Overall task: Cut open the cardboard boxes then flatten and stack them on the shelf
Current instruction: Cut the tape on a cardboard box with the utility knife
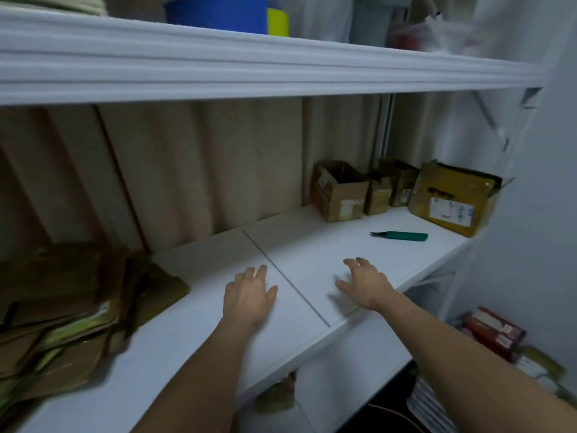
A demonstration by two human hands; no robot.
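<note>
While both bare hands are hovering over the white shelf board (193,332), the left hand (249,295) and right hand (363,284) are spreading their fingers, gripping nothing. Brown cardboard boxes (340,190) are standing at two o'clock, a green-handled utility knife (402,235) lying just before them; flattened brown cardboard sheets (62,307) are piling at nine o'clock.

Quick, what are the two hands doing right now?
Left hand: open, holding nothing, over the shelf.
Right hand: open, holding nothing.
</note>
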